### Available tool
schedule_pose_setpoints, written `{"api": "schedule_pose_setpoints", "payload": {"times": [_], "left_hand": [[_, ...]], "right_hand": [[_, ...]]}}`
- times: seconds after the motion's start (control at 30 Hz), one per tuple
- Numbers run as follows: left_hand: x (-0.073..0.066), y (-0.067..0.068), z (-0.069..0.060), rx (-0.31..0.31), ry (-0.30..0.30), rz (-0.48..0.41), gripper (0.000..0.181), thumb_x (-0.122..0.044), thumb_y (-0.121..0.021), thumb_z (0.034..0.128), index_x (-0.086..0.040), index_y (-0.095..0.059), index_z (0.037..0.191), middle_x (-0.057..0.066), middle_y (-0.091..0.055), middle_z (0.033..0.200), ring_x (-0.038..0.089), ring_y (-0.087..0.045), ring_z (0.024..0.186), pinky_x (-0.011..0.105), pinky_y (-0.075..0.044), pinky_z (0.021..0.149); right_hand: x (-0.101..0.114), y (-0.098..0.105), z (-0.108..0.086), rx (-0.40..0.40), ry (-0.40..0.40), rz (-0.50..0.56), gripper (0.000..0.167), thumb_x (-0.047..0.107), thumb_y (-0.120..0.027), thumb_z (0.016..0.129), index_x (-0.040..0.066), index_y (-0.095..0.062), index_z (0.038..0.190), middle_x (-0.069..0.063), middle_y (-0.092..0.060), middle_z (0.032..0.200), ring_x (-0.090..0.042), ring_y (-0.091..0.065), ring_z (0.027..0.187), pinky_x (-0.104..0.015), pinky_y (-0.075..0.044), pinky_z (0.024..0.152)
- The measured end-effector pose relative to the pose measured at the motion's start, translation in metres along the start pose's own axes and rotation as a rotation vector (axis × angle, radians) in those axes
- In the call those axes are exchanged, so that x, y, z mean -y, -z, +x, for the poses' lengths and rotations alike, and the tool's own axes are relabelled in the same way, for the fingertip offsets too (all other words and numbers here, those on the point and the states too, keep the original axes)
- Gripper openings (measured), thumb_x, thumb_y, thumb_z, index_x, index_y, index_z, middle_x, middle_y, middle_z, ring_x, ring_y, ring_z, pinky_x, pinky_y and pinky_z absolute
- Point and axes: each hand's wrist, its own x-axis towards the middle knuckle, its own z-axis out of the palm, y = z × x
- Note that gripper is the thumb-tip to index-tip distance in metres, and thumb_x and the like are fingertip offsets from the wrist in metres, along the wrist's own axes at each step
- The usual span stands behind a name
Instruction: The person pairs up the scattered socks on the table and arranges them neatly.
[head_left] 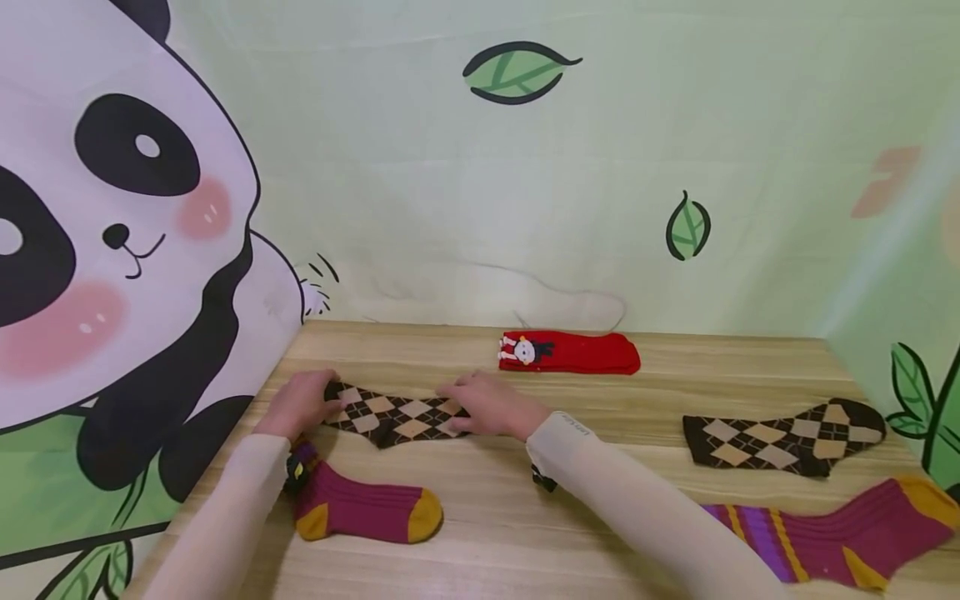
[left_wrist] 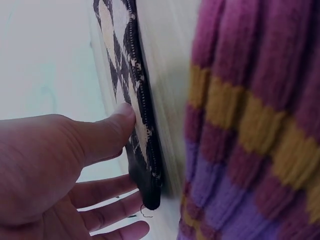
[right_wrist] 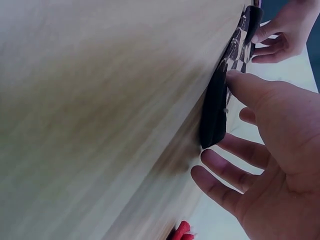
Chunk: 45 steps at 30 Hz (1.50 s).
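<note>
A black argyle sock with tan and grey diamonds [head_left: 397, 414] lies flat on the wooden table. At its left end, my left hand [head_left: 302, 402] touches it; the left wrist view shows the thumb on the sock [left_wrist: 121, 45] and the other fingers loosely extended past its end. My right hand [head_left: 498, 404] rests at the opposite end. There, in the right wrist view, the thumb touches the dark end of the sock [right_wrist: 214, 110] while the fingers spread loosely beside it. A maroon sock with mustard toe and heel [head_left: 367, 504] lies below my left wrist, its cuff partly hidden.
A red sock with a white cartoon figure [head_left: 588, 353] lies near the back wall. To the right lie another argyle sock [head_left: 783, 439] and a second maroon sock with purple and mustard bands [head_left: 832, 542], partly behind my right sleeve. A panda-printed cloth [head_left: 420, 183] stands behind the table.
</note>
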Motion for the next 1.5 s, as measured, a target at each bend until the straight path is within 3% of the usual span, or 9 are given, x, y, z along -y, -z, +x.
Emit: {"api": "schedule_pose_setpoints", "payload": {"times": [0.53, 0.87, 1.23, 1.4, 1.5], "left_hand": [[-0.0030, -0.0020, 0.0037, -0.004, 0.007, -0.003, 0.032, -0.014, -0.075, 0.0932, 0.006, -0.069, 0.118, 0.027, -0.067, 0.121, 0.043, -0.063, 0.108, 0.057, -0.050, 0.090], [-0.0031, 0.0003, 0.0044, -0.006, 0.009, -0.006, 0.032, -0.014, -0.075, 0.0936, 0.006, -0.069, 0.118, 0.027, -0.067, 0.121, 0.043, -0.063, 0.107, 0.058, -0.050, 0.090], [-0.0014, -0.0035, 0.0048, -0.022, -0.008, -0.035, 0.036, -0.010, -0.076, 0.0919, 0.008, -0.065, 0.121, 0.030, -0.065, 0.120, 0.047, -0.059, 0.114, 0.060, -0.047, 0.098], [-0.0008, -0.0038, 0.0041, -0.019, 0.007, -0.063, 0.039, -0.010, -0.075, 0.0917, 0.002, -0.060, 0.125, 0.029, -0.065, 0.117, 0.042, -0.060, 0.103, 0.056, -0.049, 0.088], [-0.0005, -0.0034, 0.0037, -0.030, -0.006, -0.064, 0.034, -0.010, -0.077, 0.0904, -0.003, -0.057, 0.117, 0.023, -0.065, 0.103, 0.035, -0.056, 0.088, 0.050, -0.048, 0.077]], "right_hand": [[0.0011, -0.0018, 0.0054, -0.021, 0.038, -0.041, 0.050, 0.035, -0.067, 0.101, 0.014, -0.058, 0.146, -0.007, -0.061, 0.141, -0.025, -0.055, 0.130, -0.041, -0.037, 0.116], [0.0026, -0.0001, 0.0048, -0.024, 0.040, -0.031, 0.046, 0.033, -0.069, 0.100, 0.015, -0.062, 0.142, -0.005, -0.064, 0.135, -0.022, -0.057, 0.122, -0.037, -0.044, 0.109], [0.0077, -0.0004, 0.0031, -0.038, 0.033, -0.017, 0.042, 0.031, -0.070, 0.100, 0.017, -0.065, 0.139, -0.005, -0.064, 0.130, -0.021, -0.055, 0.118, -0.036, -0.044, 0.107], [0.0088, -0.0008, 0.0027, -0.046, 0.028, -0.011, 0.039, 0.031, -0.071, 0.099, 0.018, -0.067, 0.136, -0.003, -0.064, 0.121, -0.019, -0.052, 0.108, -0.033, -0.046, 0.096], [0.0083, -0.0022, 0.0034, -0.047, 0.025, -0.014, 0.038, 0.031, -0.072, 0.098, 0.019, -0.069, 0.134, -0.002, -0.064, 0.117, -0.018, -0.051, 0.104, -0.032, -0.047, 0.091]]}}
